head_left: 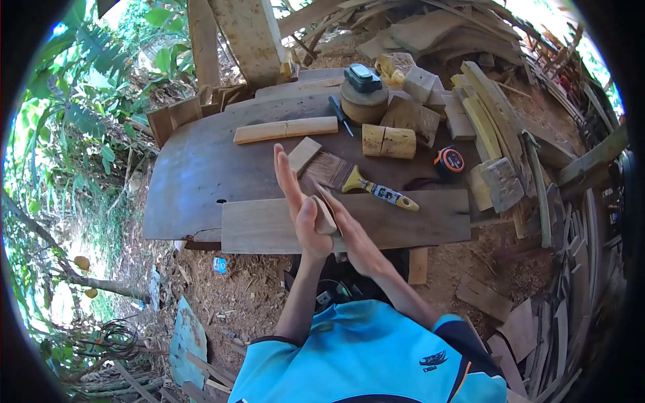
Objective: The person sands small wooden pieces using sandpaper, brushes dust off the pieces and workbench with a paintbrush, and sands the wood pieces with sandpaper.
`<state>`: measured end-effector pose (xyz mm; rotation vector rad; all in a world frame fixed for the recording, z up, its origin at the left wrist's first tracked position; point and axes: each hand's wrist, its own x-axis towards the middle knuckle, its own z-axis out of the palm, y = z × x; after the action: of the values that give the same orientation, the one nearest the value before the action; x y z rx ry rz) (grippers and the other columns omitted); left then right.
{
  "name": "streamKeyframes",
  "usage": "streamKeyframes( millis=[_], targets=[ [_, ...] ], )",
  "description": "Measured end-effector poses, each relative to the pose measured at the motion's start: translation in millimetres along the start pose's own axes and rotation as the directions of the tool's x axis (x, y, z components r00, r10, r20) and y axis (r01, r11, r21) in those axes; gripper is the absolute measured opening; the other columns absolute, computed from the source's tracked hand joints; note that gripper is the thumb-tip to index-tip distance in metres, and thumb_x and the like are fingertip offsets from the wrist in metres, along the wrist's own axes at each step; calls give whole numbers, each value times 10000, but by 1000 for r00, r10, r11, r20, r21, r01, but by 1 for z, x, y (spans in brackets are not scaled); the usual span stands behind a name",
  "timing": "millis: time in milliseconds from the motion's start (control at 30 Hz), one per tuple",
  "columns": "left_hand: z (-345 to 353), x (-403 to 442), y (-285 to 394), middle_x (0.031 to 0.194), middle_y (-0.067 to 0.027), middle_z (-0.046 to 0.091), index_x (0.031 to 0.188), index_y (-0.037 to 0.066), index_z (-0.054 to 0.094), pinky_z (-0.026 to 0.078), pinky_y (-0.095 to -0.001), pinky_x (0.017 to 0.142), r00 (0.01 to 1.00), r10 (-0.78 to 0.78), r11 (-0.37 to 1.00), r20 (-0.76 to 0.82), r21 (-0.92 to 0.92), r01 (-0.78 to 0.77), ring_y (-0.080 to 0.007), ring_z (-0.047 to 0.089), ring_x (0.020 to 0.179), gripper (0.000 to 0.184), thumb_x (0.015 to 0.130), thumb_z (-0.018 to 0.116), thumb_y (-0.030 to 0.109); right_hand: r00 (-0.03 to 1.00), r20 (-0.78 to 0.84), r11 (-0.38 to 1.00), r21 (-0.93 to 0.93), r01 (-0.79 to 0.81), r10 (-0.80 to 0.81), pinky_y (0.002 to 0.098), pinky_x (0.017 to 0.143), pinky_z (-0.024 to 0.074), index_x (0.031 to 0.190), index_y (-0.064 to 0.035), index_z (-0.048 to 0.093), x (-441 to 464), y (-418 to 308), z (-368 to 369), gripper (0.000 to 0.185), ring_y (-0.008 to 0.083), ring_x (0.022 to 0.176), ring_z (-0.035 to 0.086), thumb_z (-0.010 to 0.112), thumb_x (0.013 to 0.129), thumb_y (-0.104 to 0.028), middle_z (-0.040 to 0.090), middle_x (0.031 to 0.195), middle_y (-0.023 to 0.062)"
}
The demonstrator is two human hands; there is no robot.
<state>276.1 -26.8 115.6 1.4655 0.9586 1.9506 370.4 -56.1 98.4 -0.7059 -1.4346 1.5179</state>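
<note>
A small wooden piece point(324, 216) is held between my two palms above the front of the workbench. My left hand point(304, 211) is upright, its thumb bent against the piece and its fingers stretched upward. From the other side my right hand point(351, 235) presses flat on it, fingers pointing up and to the left. Under them lies a wide flat board point(416, 218). Just beyond are a small wood block point(304, 156), a brown grooved piece point(326, 168) and a yellow-handled brush point(376, 190).
On the bench point(195, 161) lie a long wood strip point(285, 129), a screwdriver point(340, 115), a cut log point(389, 142), a tape measure point(449, 160) and a battery pack point(363, 78) on a round block. Stacked wood point(484, 114) stands at the right.
</note>
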Motion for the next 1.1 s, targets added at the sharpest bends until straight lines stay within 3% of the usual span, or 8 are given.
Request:
streamKeyframes(
  millis=[133,267,400,500,633,800,933,1100],
  targets=[
    [2,-7,4,1454,-199,78,1395,37,168,25,-466,1064,993,46,994,111,97,-57,-340,48,1348,663,874,273,433,969,-71,964,-146,223,-235,320,1074,110,1380,-7,209,-25,-33,19,570,233,1339,162,281,943,-366,221,1429,147],
    [7,-6,6,1458,-195,56,1393,25,162,20,-459,1066,973,67,983,223,153,-103,-339,23,1349,672,870,283,429,984,-94,985,66,160,-154,315,1067,122,1379,0,202,9,-41,8,602,240,1330,191,291,936,-397,233,1427,139],
    [-3,2,-2,1462,-184,55,1391,12,158,21,-436,1071,994,-8,1000,111,11,7,-324,24,1353,681,846,312,390,997,-45,997,-38,66,-68,339,1076,93,1391,-11,164,-6,0,8,628,249,1347,126,308,928,-411,177,1445,141],
    [-1,4,1,1459,-192,59,1384,0,176,8,-433,1070,990,14,1000,140,24,-18,-328,21,1352,678,847,310,391,989,-151,997,-78,-5,-6,345,1079,68,1397,-14,139,-32,-5,22,639,251,1355,81,319,923,-404,140,1454,143],
    [9,-7,9,1450,-217,60,1373,-5,213,-10,-462,1059,957,125,964,262,197,-179,-365,13,1344,674,865,294,431,968,-152,976,60,211,-200,336,1079,78,1393,-4,150,-18,-43,12,621,227,1349,113,321,925,-375,164,1452,131],
    [10,-7,12,1449,-213,70,1366,24,264,11,-471,1057,973,102,977,207,164,-137,-362,36,1342,635,869,304,417,976,-141,978,111,179,-163,323,1073,116,1386,-1,183,-5,-26,8,585,222,1336,159,306,936,-355,184,1445,117],
    [0,0,9,1445,-206,96,1360,19,275,41,-472,1060,992,37,989,123,136,-53,-358,75,1338,626,859,306,394,983,-167,997,-29,70,-74,354,1075,110,1398,-19,154,-35,4,24,565,259,1351,110,336,930,-278,128,1455,146],
    [3,-12,11,1437,-203,144,1351,10,287,40,-481,1059,984,42,971,171,226,-81,-365,83,1336,624,857,264,390,941,-51,929,-187,320,-335,382,1077,89,1388,-15,192,-29,-36,21,512,309,1350,97,303,941,-238,112,1457,166]
  ],
)
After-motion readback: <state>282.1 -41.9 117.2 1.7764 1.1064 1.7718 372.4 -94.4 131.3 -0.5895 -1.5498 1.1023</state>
